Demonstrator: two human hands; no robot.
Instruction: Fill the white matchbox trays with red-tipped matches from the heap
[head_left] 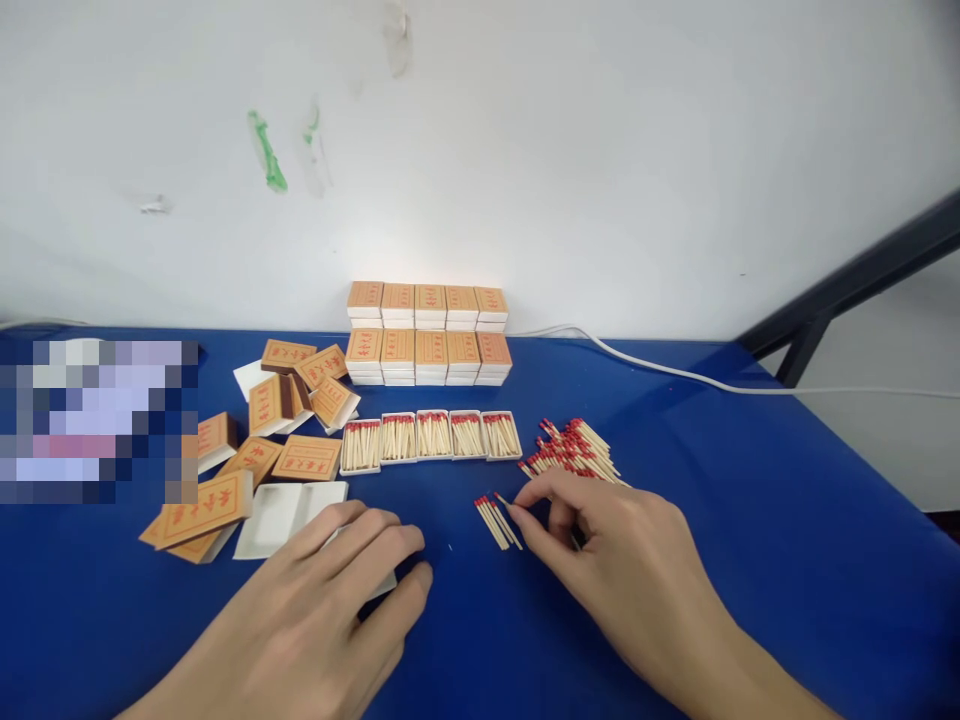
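Observation:
My right hand [622, 550] is closed, thumb and forefinger pinching one match [501, 499]. Just left of its fingertips, several matches [495, 524] lie in a small row on the blue table. Behind that hand is a loose pile of red-tipped matches [574, 450], partly covered by it. My left hand [330, 590] curls over a white matchbox tray [381, 587], whose edge shows between thumb and forefinger; most of it is hidden. Touching its far side are bare white trays [274, 520]. Ahead stands a row of open trays filled with matches [433, 435].
Stacked matchboxes [430, 350] stand in two rows by the white wall [600, 180]. Matchbox sleeves [202, 510] lie jumbled at the left, near a blurred-out patch. A white cable [660, 373] runs along the back, and a dark metal bar [847, 270] slants at the right.

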